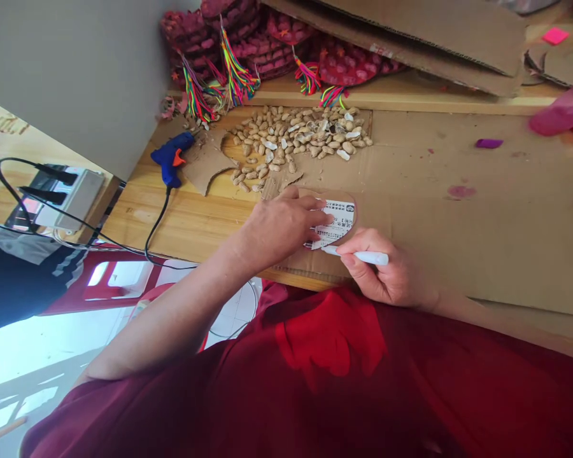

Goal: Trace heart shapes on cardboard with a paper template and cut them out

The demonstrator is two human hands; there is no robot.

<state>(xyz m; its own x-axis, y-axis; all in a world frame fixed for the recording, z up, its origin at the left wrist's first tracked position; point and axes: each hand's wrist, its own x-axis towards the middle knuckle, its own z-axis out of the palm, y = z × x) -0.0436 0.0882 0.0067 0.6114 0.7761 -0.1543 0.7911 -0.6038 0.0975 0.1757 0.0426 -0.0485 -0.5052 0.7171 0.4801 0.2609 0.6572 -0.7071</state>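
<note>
My left hand [286, 224] lies over a rounded cardboard cutout with a printed white label [340, 215], its fingers spread and pressing on the piece. The hand covers much of the cutout's left part. In my right hand [379, 270] is a white marker pen [371, 257], held in a pinch between thumb and fingers. The pen's tip end points left and meets the lower edge of the labelled piece. Beneath both lies a large flat cardboard sheet [439, 222].
Loose peanuts [286, 137] are heaped behind my left hand. A blue glue gun [172, 158] rests at the left beside a cardboard scrap [209, 164], its cord crossing the table edge to a power strip [79, 197]. Tasselled red pieces [351, 67] and stacked cardboard [439, 44] line the back.
</note>
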